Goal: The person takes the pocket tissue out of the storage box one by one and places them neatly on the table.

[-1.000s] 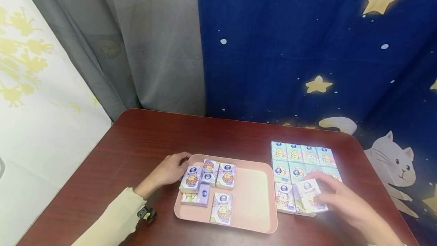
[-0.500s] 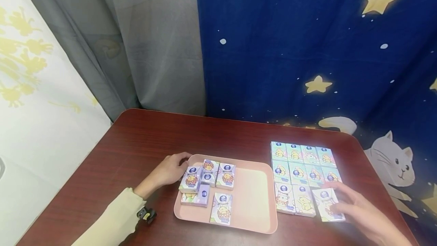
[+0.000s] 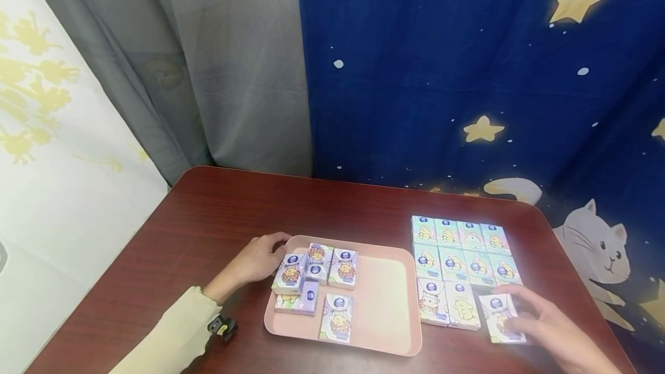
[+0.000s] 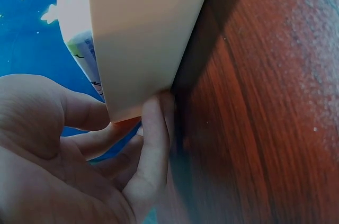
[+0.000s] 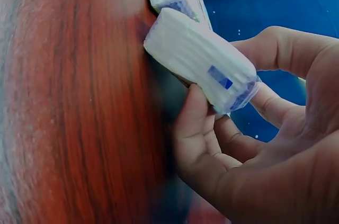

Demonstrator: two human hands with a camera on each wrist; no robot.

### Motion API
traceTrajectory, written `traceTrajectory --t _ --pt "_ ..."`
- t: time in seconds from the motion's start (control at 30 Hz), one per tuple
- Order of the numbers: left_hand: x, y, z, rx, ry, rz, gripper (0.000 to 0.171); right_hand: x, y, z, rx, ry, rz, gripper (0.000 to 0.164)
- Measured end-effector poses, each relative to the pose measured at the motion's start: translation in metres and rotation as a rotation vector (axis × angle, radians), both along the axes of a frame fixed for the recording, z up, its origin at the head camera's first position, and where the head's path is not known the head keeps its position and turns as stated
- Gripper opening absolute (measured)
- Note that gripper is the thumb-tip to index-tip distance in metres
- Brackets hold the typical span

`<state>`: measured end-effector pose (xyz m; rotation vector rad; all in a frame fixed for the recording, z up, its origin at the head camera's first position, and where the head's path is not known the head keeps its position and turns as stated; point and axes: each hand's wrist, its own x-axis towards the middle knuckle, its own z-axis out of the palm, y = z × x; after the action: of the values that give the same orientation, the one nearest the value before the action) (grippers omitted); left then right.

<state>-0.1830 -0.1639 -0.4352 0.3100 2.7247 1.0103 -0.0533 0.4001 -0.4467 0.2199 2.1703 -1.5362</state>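
My right hand (image 3: 540, 319) holds a small tissue pack (image 3: 501, 318) with a white and purple cartoon print, near the table's right side. In the right wrist view, thumb and fingers grip that tissue pack (image 5: 198, 57) from its end, and one side of it faces the camera. At the pink tray's upper left corner, my left hand (image 3: 262, 257) grips the tray (image 3: 387, 299); the left wrist view has thumb and fingers on either side of the tray edge (image 4: 143, 44). Several tissue packs lie in the tray, one pack (image 3: 290, 273) resting tilted on others.
Right of the tray, several tissue packs (image 3: 453, 261) stand in close rows on the brown table (image 3: 234, 206). Two purple-white packs (image 3: 447, 305) form the front row. A grey curtain (image 3: 249, 74) and a blue starry curtain (image 3: 405, 74) hang behind the table.
My right hand has carried the tissue pack right and slightly toward me, from over the front row to beside it. The left hand and tray stay put.
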Motion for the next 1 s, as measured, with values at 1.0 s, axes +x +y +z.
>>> traceTrajectory --t 1.0 --pt "0.001 0.0 0.001 -0.018 0.009 -0.002 0.035 -0.004 -0.018 0.007 0.593 0.1 -0.013 0.073"
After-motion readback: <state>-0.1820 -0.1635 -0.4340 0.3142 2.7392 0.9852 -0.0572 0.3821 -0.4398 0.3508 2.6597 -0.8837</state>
